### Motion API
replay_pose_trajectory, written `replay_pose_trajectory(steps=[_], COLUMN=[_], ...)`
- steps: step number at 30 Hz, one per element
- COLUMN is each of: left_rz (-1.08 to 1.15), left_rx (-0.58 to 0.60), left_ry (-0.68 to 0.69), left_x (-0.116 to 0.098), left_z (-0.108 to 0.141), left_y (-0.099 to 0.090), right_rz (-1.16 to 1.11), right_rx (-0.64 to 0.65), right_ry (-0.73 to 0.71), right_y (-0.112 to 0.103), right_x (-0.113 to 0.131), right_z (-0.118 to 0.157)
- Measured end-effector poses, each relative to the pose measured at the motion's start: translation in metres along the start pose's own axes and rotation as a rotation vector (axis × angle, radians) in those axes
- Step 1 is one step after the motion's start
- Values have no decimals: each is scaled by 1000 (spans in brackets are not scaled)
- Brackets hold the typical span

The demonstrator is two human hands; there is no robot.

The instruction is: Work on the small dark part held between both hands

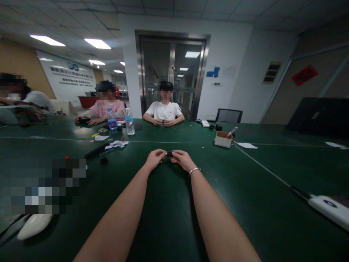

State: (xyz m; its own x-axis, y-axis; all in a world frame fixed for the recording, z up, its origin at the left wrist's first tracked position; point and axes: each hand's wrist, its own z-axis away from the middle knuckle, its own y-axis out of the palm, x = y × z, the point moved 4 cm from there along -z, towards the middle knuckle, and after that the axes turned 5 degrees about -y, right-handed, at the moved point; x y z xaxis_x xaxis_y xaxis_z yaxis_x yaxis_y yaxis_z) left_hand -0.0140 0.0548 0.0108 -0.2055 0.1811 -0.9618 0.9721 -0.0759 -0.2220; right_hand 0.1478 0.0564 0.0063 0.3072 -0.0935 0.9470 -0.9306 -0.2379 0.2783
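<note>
Both of my hands meet over the middle of the dark green table [163, 203]. A small black object [169, 154] with a light, shiny end at its left is between them. The fingers of my left hand [156, 159] pinch that light end. My right hand [183, 160], with a silver bracelet [194, 171] at its wrist, grips the black part. What exactly the object is, I cannot make out.
Plastic bottles [130, 123], papers [116, 145] and a black bar [96, 150] lie ahead on the left. Ahead right stands a small box [223, 139] with pens. A white power strip [331, 209] and its cable are at the right. Three people sit across the table.
</note>
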Motion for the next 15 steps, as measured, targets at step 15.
replay_pose_trajectory(steps=[15], left_rz=[-21], left_rx=[-7], left_ry=[-59], left_x=[10], left_z=[-8], left_y=[-1], right_rz=[27], right_rx=[51], right_ry=[-17], right_y=[0], right_x=[1], right_z=[0])
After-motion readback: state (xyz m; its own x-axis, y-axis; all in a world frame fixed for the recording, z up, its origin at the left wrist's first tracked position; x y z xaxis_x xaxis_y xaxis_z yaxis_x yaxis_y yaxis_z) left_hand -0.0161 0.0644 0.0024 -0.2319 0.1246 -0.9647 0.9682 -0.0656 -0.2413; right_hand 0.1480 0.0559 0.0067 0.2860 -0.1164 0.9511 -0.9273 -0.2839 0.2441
